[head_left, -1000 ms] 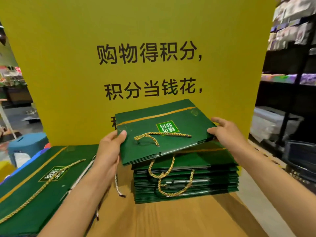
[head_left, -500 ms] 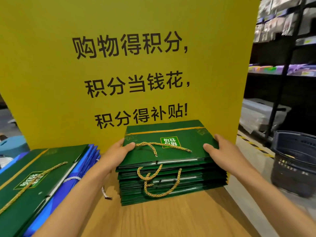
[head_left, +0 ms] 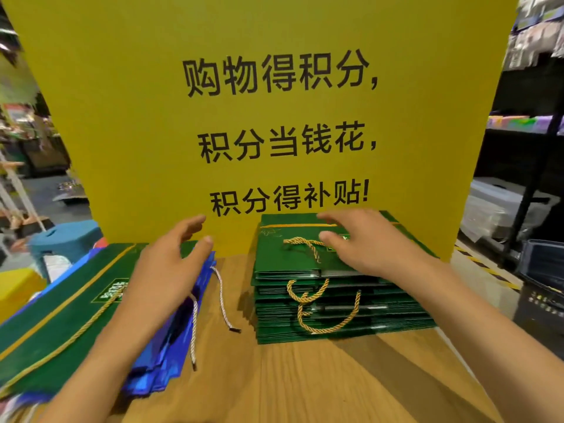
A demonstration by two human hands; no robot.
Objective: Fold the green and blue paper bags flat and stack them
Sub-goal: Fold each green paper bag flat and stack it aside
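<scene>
Green stack [head_left: 396,319] done, we reckon. Our left hand [head_left: 164,270] & right hand [head_left: 369,248] spread, empty; blue bags [head_left: 164,355] remain.

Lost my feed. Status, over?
Left hand open, over blue bags. Right hand open, over green stack. Nothing blocking.

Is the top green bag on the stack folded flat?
Flat: the top green bag lies level on the stack, gold cord handle lying across its face.
</scene>
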